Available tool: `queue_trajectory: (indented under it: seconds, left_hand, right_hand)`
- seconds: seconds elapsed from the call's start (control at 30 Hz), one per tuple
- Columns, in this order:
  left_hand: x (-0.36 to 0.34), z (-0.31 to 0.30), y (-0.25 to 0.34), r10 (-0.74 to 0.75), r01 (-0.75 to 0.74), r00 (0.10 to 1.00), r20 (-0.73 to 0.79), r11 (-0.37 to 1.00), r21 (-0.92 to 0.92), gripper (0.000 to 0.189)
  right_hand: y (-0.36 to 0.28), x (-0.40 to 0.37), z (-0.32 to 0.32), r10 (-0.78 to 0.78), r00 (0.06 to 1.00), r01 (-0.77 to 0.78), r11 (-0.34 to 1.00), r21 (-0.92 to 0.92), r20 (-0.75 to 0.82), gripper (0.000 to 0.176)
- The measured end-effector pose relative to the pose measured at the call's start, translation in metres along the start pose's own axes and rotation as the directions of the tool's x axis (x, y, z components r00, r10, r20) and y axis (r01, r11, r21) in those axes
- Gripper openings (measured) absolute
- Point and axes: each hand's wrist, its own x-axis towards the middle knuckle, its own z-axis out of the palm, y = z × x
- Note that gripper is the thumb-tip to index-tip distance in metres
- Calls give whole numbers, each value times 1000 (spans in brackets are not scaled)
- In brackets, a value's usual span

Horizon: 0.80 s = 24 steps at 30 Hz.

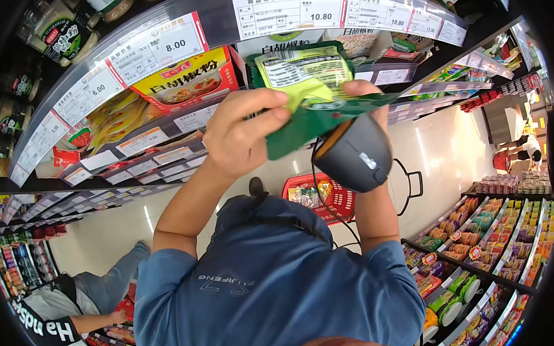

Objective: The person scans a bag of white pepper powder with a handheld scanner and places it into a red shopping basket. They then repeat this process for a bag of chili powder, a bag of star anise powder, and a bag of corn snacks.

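Note:
A green and yellow-green seasoning packet (313, 77) is held up in front of the shelf, its printed panel facing me. My left hand (240, 128) pinches its left side between thumb and fingers. At the right side, my right hand (368, 93) has its fingers on the packet's edge. A black handheld barcode scanner (357, 156) with an orange edge and a cable sits against my right hand and wrist, covering much of them. Part of the packet folds down as a dark green flap (294, 137).
Behind the packet, shelves carry a red and yellow pepper powder box (187, 80), jars (60, 34) and price labels (291, 15). Below are a red shopping basket (335, 204) holding packets and the tiled floor. Another person (64, 303) is at lower left; snack shelves (481, 237) stand at right.

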Motion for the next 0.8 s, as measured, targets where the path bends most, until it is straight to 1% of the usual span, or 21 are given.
queue_trajectory:
  seconds: [0.03,0.07,0.1,0.13,0.17,0.2,0.23,0.3,0.33,0.37,0.4,0.43,0.47,0.5,0.53,0.57,0.63,0.67,0.73,0.77,0.8]
  left_hand:
    - [7,1,1,64,-64,998,-15,998,13,26]
    - [12,0,1,101,-101,995,8,995,-14,31]
    - [14,0,3,99,-99,995,6,995,-19,31]
    - [15,-1,6,86,-86,996,16,996,6,32]
    - [14,-2,10,72,-73,997,27,997,33,34]
    - [10,-3,12,-8,5,1000,30,993,116,37]
    - [12,-4,10,-9,6,1000,29,993,114,37]
    - [17,-3,5,46,-75,993,108,956,283,42]
    - [16,0,5,24,-53,982,188,987,148,45]
    - [12,7,6,20,-48,982,188,988,147,45]
    - [8,17,7,-47,46,972,229,999,7,42]
    - [6,23,7,-103,144,955,278,981,-131,39]
    - [6,25,4,-122,190,942,312,962,-198,39]
    - [7,28,1,-117,187,943,310,960,-207,39]
    - [9,31,-1,-97,178,936,339,960,-217,39]
    - [11,34,-3,-78,172,926,370,959,-227,39]
    - [21,43,-10,-27,118,934,357,964,-237,36]
    - [29,46,-12,-45,123,934,354,971,-203,35]
    - [44,55,-15,-68,106,951,302,988,-113,33]
    - [55,58,-11,-49,67,979,200,994,-82,28]
    - [61,62,-13,-30,34,987,156,999,-20,26]
  right_hand:
    - [-3,1,2,11,999,-7,997,71,-44,53]
    - [-6,0,2,-27,997,24,999,-33,-75,51]
    - [-10,-1,0,2,994,-5,1000,-21,-108,47]
    - [-15,3,-7,139,982,-132,990,55,-126,44]
    - [-18,15,-22,355,928,-333,926,179,-114,43]
    - [-26,13,-26,539,838,-494,816,300,-87,44]
    - [-38,11,-16,638,767,-547,700,459,-59,48]
    - [-56,1,15,699,714,-503,550,667,-38,59]
    - [-58,1,19,687,725,-482,560,674,-52,64]
    - [-57,1,9,716,694,-522,571,634,-74,61]
    - [-57,0,-1,744,661,-562,576,593,-97,58]
    - [-52,-1,-4,666,730,-523,689,501,-154,50]
    - [-45,-9,-1,439,861,-355,881,313,-259,44]
    - [-37,-14,1,175,931,-149,983,105,-320,38]
    - [-34,-18,-1,-7,935,0,1000,-22,-355,34]
    - [-26,-17,-13,-230,952,139,914,-382,-203,37]
    - [-34,-12,-38,-155,967,64,914,-400,-200,42]
    - [-39,-9,-50,-117,973,26,912,-409,-198,44]
    - [-49,5,-69,-232,971,202,694,-691,51,48]
    - [-55,15,-77,-290,939,320,551,-771,184,50]
    - [-59,25,-81,-326,903,408,450,-795,279,52]
